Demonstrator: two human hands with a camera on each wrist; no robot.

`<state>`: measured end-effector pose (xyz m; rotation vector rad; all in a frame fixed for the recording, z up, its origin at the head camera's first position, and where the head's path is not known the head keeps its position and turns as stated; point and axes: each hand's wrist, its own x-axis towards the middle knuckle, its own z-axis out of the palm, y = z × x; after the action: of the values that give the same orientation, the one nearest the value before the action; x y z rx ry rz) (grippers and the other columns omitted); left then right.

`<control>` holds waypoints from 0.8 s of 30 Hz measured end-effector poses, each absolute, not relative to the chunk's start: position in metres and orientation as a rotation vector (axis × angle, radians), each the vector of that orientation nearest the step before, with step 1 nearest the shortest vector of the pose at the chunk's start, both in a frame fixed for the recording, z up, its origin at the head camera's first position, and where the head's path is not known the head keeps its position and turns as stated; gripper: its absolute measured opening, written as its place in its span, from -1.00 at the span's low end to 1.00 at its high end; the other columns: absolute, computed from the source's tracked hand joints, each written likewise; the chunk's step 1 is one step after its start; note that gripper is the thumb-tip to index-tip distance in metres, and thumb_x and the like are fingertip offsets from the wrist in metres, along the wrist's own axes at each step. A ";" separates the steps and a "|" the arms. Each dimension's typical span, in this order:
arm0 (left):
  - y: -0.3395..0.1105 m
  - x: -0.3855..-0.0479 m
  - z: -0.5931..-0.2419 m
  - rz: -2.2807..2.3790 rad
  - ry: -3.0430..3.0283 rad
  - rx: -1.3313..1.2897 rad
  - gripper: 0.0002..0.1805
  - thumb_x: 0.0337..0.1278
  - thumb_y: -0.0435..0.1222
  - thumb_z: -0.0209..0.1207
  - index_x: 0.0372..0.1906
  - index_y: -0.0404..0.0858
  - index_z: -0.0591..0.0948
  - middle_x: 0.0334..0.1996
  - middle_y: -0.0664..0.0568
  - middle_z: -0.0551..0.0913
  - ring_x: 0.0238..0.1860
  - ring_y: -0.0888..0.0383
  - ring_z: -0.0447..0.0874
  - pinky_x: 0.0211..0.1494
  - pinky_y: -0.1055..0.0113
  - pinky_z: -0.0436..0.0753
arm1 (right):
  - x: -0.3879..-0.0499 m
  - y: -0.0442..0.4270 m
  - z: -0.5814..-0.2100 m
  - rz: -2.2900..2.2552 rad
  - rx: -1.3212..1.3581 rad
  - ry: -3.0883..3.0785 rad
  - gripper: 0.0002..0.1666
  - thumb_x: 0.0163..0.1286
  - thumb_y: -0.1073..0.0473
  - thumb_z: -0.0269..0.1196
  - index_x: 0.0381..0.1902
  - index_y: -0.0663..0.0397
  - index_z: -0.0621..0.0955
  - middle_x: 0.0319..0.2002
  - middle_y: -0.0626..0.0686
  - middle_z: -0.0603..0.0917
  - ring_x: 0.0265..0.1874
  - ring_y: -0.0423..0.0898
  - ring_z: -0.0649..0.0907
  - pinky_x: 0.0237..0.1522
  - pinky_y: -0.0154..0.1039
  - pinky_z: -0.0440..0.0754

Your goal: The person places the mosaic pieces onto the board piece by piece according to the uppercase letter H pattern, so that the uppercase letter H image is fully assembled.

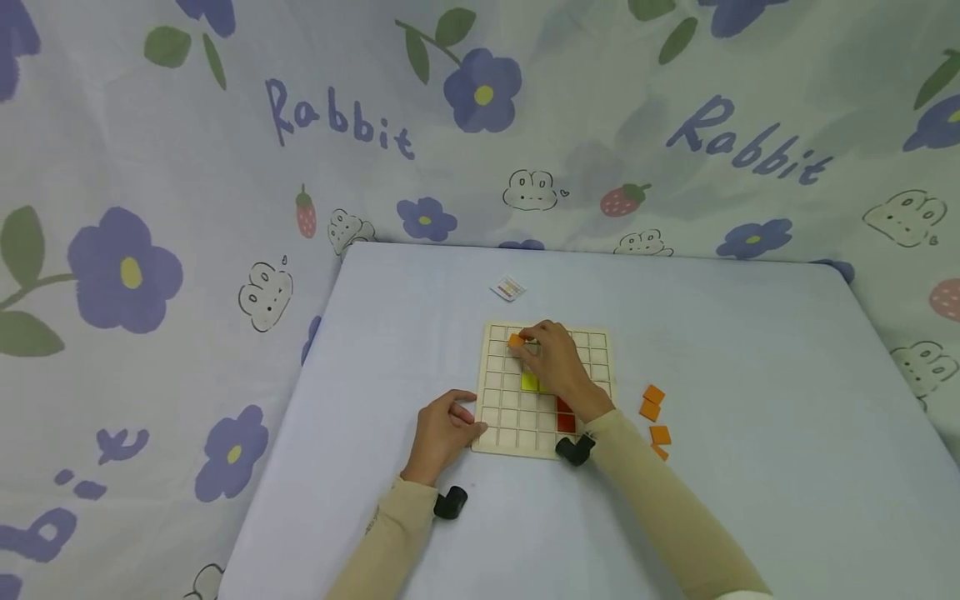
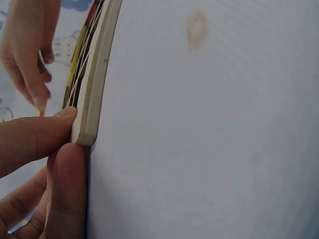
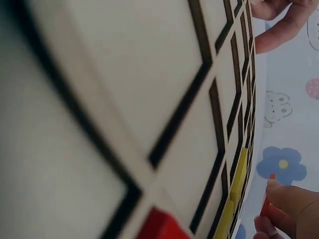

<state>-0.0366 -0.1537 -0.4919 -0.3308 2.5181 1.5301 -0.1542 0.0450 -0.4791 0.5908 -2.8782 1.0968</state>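
Note:
A pale wooden grid board [image 1: 509,418] lies on the white table. My left hand [image 1: 442,433] holds its left edge near the front corner, thumb and finger at the rim; the left wrist view shows a fingertip on the board's edge [image 2: 88,112]. Over the board's far-left part, my right hand [image 1: 553,358] pinches an orange tile [image 1: 516,340] between thumb and finger. In the right wrist view this tile [image 3: 266,201] stands tilted in the fingertips. Yellow tiles [image 1: 530,382] and red tiles [image 1: 566,423] sit in the grid, partly hidden by the right hand and wrist.
Several loose orange tiles [image 1: 660,435] lie on the table [image 1: 757,400] right of the board. Beyond the board's far edge is a small printed card [image 1: 508,288]. A patterned cloth [image 1: 592,125] hangs behind the table and at its sides.

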 end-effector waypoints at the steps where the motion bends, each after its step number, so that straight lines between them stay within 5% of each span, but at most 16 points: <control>1: -0.153 -0.037 -0.492 1.530 2.521 -0.333 -0.51 -0.03 -0.38 0.48 0.09 -0.23 0.66 -0.38 -0.05 0.64 -0.49 0.22 0.63 -0.41 0.38 0.66 | -0.155 0.046 -0.481 1.105 0.595 -2.891 -0.59 0.37 0.04 0.37 0.04 0.21 0.70 -0.04 0.16 0.69 -0.03 0.11 0.61 0.05 0.01 0.64; 24: -0.154 -0.036 -0.493 1.514 2.535 -0.339 -0.51 -0.04 -0.38 0.48 0.09 -0.22 0.66 -0.38 -0.04 0.66 -0.50 0.24 0.63 -0.41 0.39 0.65 | -0.165 0.049 -0.499 1.149 0.684 -2.939 -0.62 0.36 0.11 0.37 0.09 0.11 0.71 -0.12 0.12 0.62 -0.16 0.01 0.57 -0.07 -0.13 0.62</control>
<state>-0.0363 -0.1535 -0.4930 -0.3387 2.5352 1.5144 -0.1645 0.0492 -0.4985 0.6836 -2.9395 1.1495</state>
